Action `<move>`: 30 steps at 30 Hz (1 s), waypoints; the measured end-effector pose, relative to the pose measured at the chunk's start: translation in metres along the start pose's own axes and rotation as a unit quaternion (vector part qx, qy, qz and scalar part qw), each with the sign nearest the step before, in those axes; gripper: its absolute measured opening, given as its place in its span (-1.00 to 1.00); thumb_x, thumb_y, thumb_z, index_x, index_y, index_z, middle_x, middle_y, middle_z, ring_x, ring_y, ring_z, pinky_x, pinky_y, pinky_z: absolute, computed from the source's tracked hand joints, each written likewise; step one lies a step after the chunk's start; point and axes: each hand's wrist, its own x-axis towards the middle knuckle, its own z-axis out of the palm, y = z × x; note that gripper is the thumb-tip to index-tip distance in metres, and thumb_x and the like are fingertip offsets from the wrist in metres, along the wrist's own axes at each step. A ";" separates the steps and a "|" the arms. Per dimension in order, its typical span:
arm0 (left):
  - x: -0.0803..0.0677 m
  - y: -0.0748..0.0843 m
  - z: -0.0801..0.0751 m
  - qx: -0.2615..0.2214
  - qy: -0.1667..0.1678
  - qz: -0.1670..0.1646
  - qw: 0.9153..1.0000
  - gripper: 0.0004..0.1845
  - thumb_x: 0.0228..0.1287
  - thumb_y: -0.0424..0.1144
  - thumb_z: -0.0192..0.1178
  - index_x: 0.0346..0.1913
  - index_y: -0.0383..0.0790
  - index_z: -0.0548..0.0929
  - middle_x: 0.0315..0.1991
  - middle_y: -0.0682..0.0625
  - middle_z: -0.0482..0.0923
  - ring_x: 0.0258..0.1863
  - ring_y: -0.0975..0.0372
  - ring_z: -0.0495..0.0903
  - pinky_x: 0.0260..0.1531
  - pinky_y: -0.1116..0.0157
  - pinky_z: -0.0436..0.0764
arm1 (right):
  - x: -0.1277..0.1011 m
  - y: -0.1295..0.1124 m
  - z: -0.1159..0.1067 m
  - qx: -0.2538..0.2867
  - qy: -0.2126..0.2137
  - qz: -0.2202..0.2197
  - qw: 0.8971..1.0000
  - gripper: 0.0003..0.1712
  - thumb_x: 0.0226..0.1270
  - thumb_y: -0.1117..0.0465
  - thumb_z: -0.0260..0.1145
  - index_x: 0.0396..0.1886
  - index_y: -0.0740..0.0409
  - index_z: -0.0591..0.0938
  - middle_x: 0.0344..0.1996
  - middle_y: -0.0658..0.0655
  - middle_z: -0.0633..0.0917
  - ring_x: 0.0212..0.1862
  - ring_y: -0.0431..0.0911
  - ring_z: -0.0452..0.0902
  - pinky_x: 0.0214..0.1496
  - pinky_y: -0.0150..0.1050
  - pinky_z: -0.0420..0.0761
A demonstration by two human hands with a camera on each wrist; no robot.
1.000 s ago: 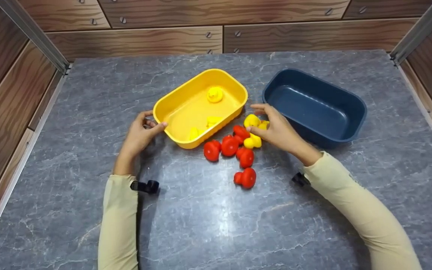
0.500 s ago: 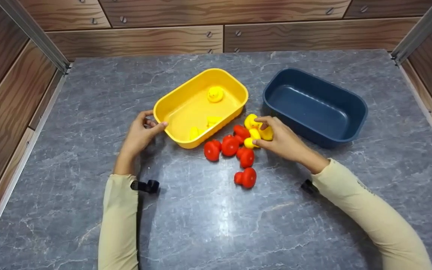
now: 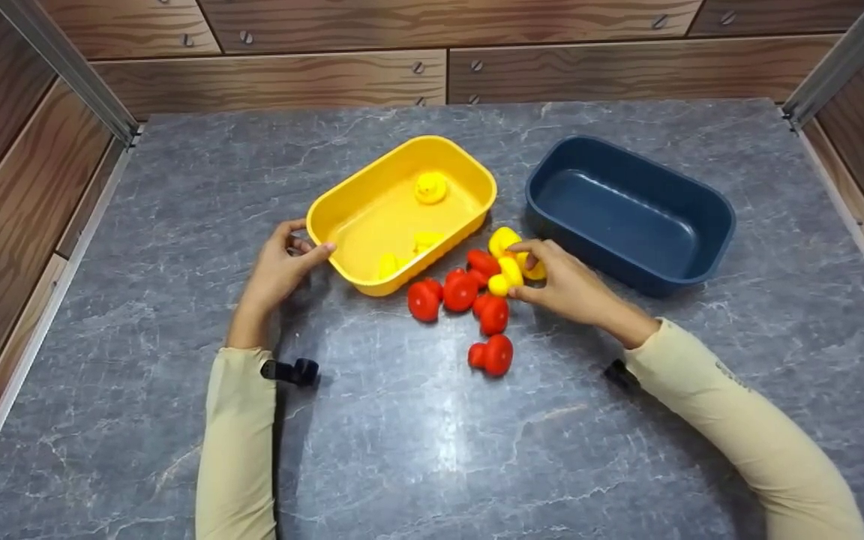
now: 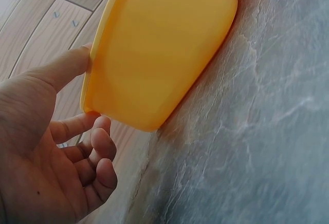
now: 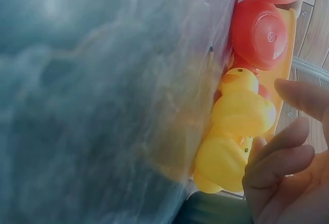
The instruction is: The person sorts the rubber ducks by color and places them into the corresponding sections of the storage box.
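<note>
My left hand (image 3: 303,252) holds the near left corner of a yellow tub (image 3: 342,196); the thumb lies on the rim and the fingers curl against the outer wall, as the left wrist view shows for this hand (image 4: 87,98) and the tub (image 4: 159,44). Three yellow ducks (image 3: 430,187) lie inside it. My right hand (image 3: 528,268) curls round a yellow duck (image 3: 535,268) in a cluster of yellow ducks (image 3: 505,241) between the tubs. In the right wrist view the right hand's fingers (image 5: 280,154) close on the yellow ducks (image 5: 241,112). Several red ducks (image 3: 460,291) lie beside them.
An empty dark blue tub (image 3: 709,214) stands at the right, close behind my right hand. One red duck (image 3: 492,355) lies apart, nearer to me. The grey marble table (image 3: 417,450) is fenced by wooden walls (image 3: 274,82) at the back and both sides.
My right hand drew back from the far side of the yellow ducks toward me and closed its fingers on one. The left hand and both tubs stayed put.
</note>
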 end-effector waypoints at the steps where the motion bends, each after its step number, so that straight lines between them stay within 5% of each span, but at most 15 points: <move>1: 0.000 0.001 0.000 -0.001 0.000 0.001 1.000 -0.29 0.20 -0.04 0.32 0.33 -0.29 0.34 -0.27 0.02 0.40 -0.44 0.32 0.39 -0.49 0.48 0.41 | 0.000 0.000 0.000 -0.005 -0.001 0.001 1.000 -0.33 0.17 0.12 0.42 0.26 0.17 0.44 -0.18 0.21 0.48 -0.20 0.05 0.40 -0.21 -0.21 0.36; 30: 0.001 -0.001 0.002 -0.013 0.008 0.008 1.000 -0.34 0.20 -0.12 0.33 0.29 -0.31 0.37 -0.31 0.03 0.38 -0.39 0.32 0.39 -0.46 0.50 0.41 | 0.004 -0.005 0.003 -0.105 -0.033 0.039 0.993 -0.32 0.20 0.08 0.39 0.33 0.03 0.44 -0.16 0.14 0.40 -0.23 0.02 0.40 -0.38 -0.25 0.32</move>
